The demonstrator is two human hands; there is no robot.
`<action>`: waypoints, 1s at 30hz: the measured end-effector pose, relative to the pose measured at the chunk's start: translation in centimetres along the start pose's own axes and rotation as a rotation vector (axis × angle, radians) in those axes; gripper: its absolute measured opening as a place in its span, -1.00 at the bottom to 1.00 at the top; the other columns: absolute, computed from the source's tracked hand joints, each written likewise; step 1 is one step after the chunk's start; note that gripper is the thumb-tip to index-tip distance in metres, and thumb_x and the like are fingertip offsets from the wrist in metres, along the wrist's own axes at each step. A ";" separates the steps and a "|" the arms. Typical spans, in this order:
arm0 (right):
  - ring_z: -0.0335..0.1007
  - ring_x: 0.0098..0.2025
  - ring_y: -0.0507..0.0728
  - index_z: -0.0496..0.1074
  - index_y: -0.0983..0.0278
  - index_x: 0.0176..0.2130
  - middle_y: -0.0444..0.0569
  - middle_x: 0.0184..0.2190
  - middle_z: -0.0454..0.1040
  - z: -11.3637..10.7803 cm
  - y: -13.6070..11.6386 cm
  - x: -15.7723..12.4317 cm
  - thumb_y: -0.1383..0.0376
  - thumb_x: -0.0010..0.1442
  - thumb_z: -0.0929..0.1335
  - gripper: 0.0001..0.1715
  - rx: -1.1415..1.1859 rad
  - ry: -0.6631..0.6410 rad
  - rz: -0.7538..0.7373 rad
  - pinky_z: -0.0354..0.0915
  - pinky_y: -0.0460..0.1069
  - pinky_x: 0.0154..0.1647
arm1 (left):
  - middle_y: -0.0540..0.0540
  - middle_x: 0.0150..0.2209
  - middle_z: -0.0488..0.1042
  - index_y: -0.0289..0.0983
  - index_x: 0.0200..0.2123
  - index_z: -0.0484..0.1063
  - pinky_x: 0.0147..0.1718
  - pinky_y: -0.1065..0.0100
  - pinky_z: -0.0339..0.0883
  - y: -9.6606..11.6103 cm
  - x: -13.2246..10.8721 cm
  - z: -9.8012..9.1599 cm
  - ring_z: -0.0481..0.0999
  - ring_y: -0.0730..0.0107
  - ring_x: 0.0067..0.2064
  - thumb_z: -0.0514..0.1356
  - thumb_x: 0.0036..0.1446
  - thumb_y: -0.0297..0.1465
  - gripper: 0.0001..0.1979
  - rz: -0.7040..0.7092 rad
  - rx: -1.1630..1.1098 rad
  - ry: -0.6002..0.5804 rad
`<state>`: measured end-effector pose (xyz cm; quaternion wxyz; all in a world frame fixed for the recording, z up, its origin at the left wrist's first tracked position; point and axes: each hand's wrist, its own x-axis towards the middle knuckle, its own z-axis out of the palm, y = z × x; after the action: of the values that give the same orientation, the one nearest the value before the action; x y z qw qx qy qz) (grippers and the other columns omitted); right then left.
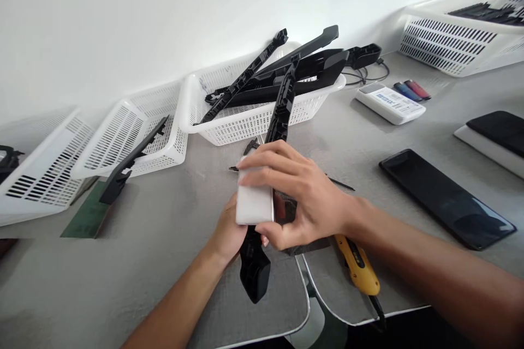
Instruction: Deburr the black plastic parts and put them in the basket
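My left hand is closed around a long black plastic part, which runs from the table's near edge up toward the baskets. My right hand grips a white rectangular block and presses it flat against that part, just above my left hand. The part's lower end sticks out below both hands.
A white basket of several black parts sits behind the hands, with more white baskets to the left and far right. A yellow utility knife lies at the near edge, a black phone to the right.
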<state>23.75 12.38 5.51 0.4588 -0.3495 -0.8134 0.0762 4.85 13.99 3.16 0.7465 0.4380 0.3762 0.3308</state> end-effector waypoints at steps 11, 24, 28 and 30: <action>0.33 0.28 0.43 0.51 0.13 0.09 0.09 0.25 0.52 -0.7 0.6 0.1 0.14 0.27 0.51 -0.58 -0.229 0.137 0.234 0.39 0.41 0.27 | 0.00 -0.53 0.43 -0.24 -0.18 0.50 -0.55 0.37 0.23 1.0 -0.1 1.0 0.31 0.44 -0.59 0.06 0.38 0.21 -0.38 0.090 0.034 -0.140; 0.45 0.21 0.36 0.49 0.22 0.11 0.19 0.22 0.53 -0.3 1.2 -0.1 0.07 0.22 0.51 -0.46 -0.042 0.141 0.130 0.42 0.32 0.23 | -0.05 -0.55 0.51 -0.31 -0.45 0.52 -0.60 0.39 0.29 1.4 0.8 0.7 0.44 0.42 -0.62 0.28 0.28 0.06 -0.46 0.034 -0.090 -0.004; 0.43 0.23 0.38 0.46 0.26 0.15 0.20 0.24 0.53 0.6 0.1 -0.1 0.06 0.17 0.54 -0.37 0.022 0.043 -0.014 0.42 0.33 0.26 | 0.06 -0.56 0.49 -0.27 -0.40 0.51 -0.57 0.48 0.34 1.4 0.9 0.3 0.45 0.47 -0.56 0.45 0.13 -0.10 -0.63 0.072 -0.195 0.281; 0.39 0.29 0.39 0.45 0.23 0.17 0.20 0.28 0.49 0.7 0.1 -0.1 0.06 0.21 0.53 -0.37 0.008 0.027 -0.007 0.40 0.35 0.30 | 0.05 -0.62 0.45 -0.28 -0.47 0.48 -0.63 0.49 0.28 1.6 0.9 0.1 0.40 0.50 -0.62 0.42 0.14 -0.05 -0.57 0.021 -0.169 0.216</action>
<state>23.29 12.54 4.99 0.4715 -0.3459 -0.8079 0.0732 5.09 15.30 4.42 0.7323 0.3393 0.4207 0.4143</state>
